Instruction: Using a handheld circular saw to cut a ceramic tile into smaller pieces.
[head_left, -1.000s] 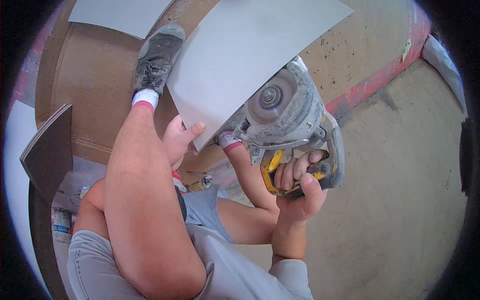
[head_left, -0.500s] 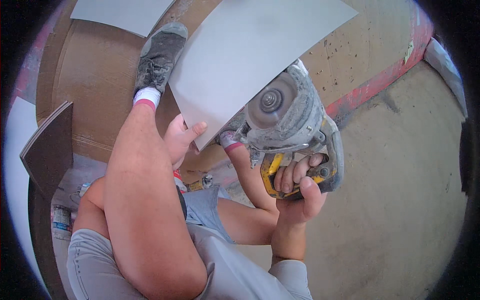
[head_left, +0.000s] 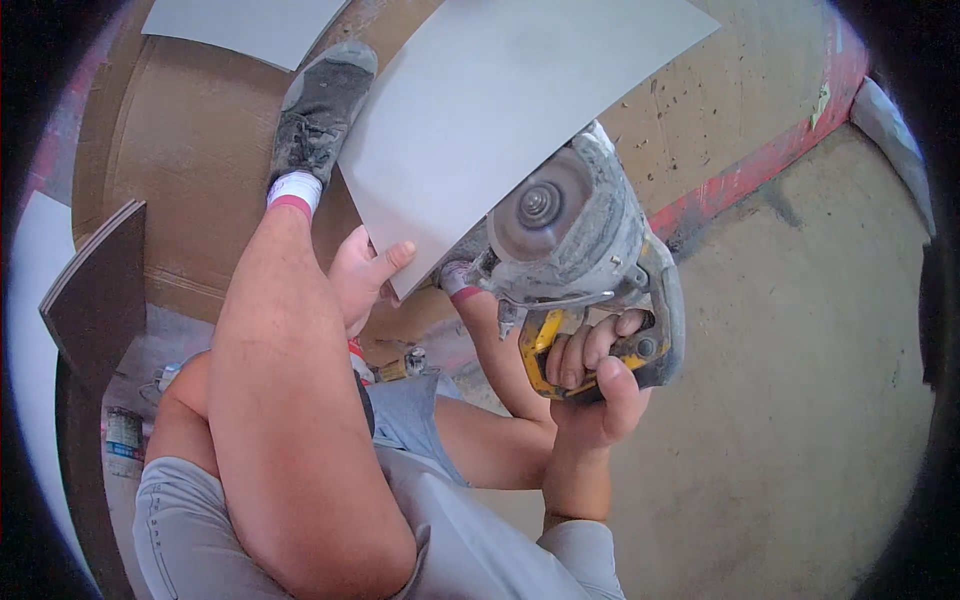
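My left hand [head_left: 370,275] grips the lower corner of a large white panel [head_left: 505,110], thumb on top and fingers mostly hidden underneath. My right hand [head_left: 600,370] is wrapped round the yellow-and-black handle of a dust-covered grey power saw [head_left: 590,260]. The saw's round blade [head_left: 537,205] lies flat to my view, along the panel's right edge, and looks smeared; whether it touches the edge I cannot tell. My left shoe [head_left: 318,110] sits just left of the panel, while my right foot [head_left: 458,275] is partly hidden behind panel and saw.
Brown cardboard [head_left: 170,170] lies under my feet. Another white panel [head_left: 235,25] is at top left, stacked dark-backed boards [head_left: 85,290] stand at left beside a small container [head_left: 125,440]. A red-painted strip [head_left: 750,175] borders the concrete floor [head_left: 780,380]; a pale wrapped roll [head_left: 890,140] lies far right.
The white panel and my left hand have shifted very slightly right over the last second. The saw in my right hand stays nearly in the same place.
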